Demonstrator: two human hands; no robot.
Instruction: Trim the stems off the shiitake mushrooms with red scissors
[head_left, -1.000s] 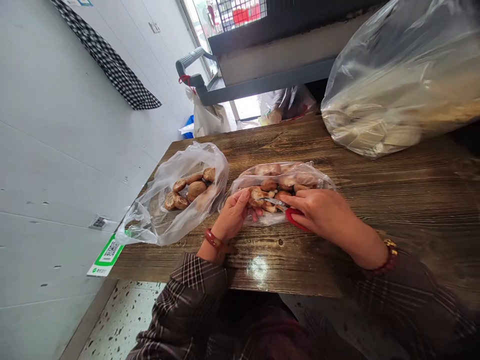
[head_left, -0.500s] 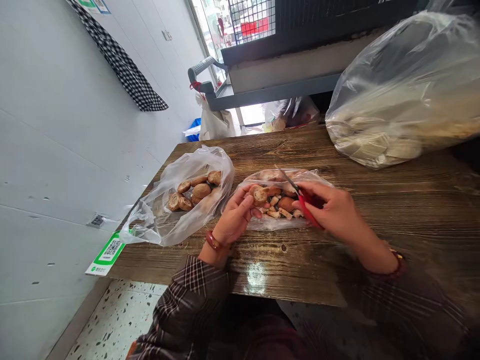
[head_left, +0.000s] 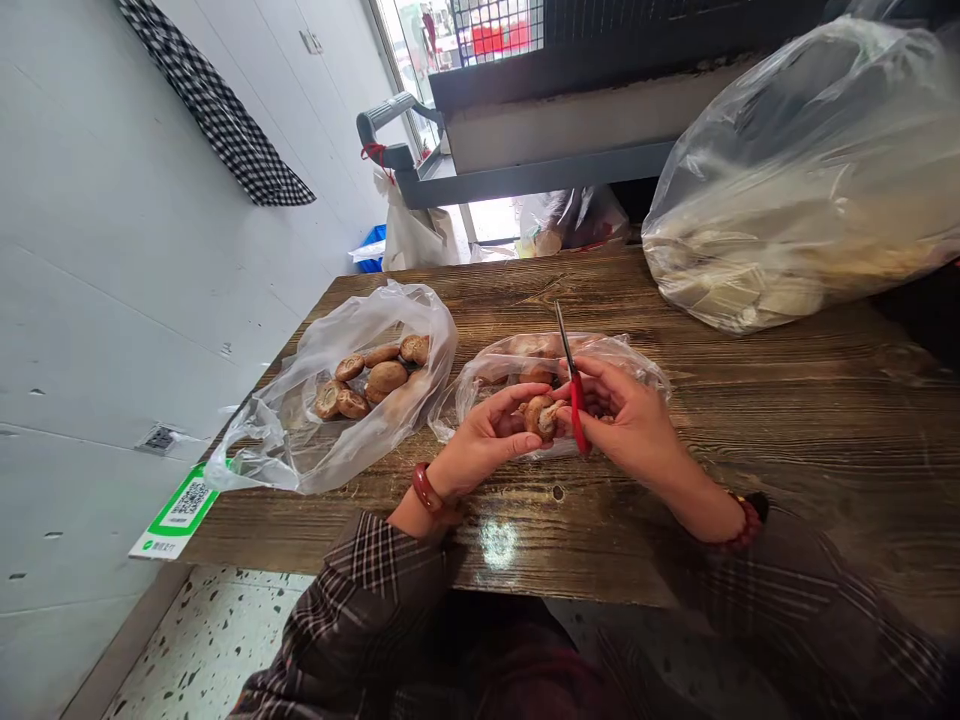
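Between its thumb and fingers my left hand (head_left: 491, 430) grips a brown mushroom (head_left: 538, 417), stem side turned toward my right hand. My right hand (head_left: 626, 410) is closed around the red handles of a pair of scissors (head_left: 577, 400), whose blades point up and away from me. Its fingertips reach the mushroom's stem. Both hands are over a clear plastic bag (head_left: 480, 370) that has mushrooms in it; the hands cover much of its contents. To the left lies another open plastic bag (head_left: 330, 345) with several whole mushrooms (head_left: 386, 381).
The dark wooden table (head_left: 750, 420) carries a large clear bag of pale, flat pieces (head_left: 780, 270) at the back right. A green-edged QR code card (head_left: 180, 508) sits at the left edge by the white wall (head_left: 112, 250). A grey metal frame (head_left: 525, 180) stands behind the table.
My hands have come together, and the right fingertips now meet the mushroom. The scissors have turned more upright. The whole view has shifted slightly.
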